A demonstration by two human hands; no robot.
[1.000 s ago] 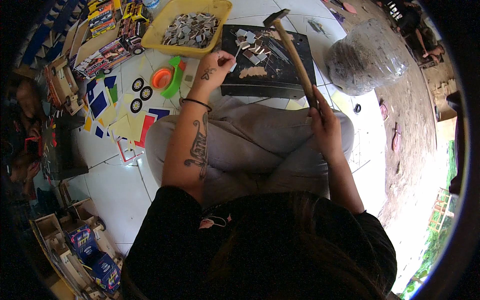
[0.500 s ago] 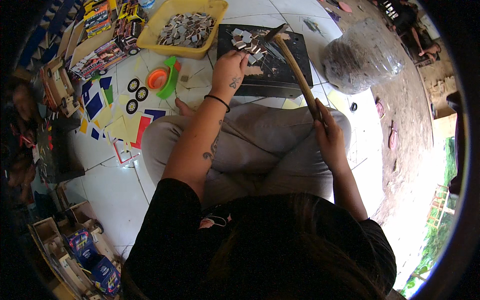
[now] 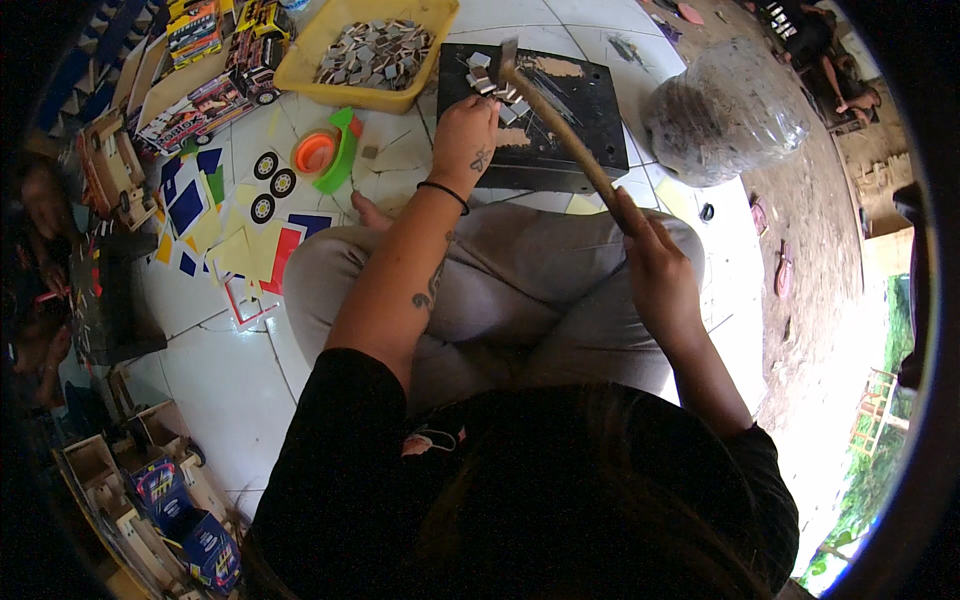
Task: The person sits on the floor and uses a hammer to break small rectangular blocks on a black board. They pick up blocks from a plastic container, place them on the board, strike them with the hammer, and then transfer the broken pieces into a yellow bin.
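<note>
My right hand (image 3: 660, 275) is wrapped round the lower end of a hammer (image 3: 575, 140) with a long wooden handle. The hammer's head, slightly blurred, hangs over the far left part of a worn black box (image 3: 600, 120). Small flat grey-and-brown pieces (image 3: 481, 72) lie loosely there, partly behind the hammer. At their near edge, my left hand (image 3: 467, 138) rests on the box with its fingers pinched together. Whatever is between those fingertips is too small and too covered to make out.
A yellow tub (image 3: 290, 78) full of similar pieces stands beyond the box's left side. Nearer lie a green-and-orange tape dispenser (image 3: 340, 160), black toy wheels (image 3: 284, 183) and coloured sheets (image 3: 188, 212). Toy trucks (image 3: 190, 115) stand left; a stuffed plastic bag (image 3: 722, 115) sits right.
The hammer has swung left, its head now over the pieces beside my left hand. My right hand has turned at the wrist. My left hand has barely shifted.
</note>
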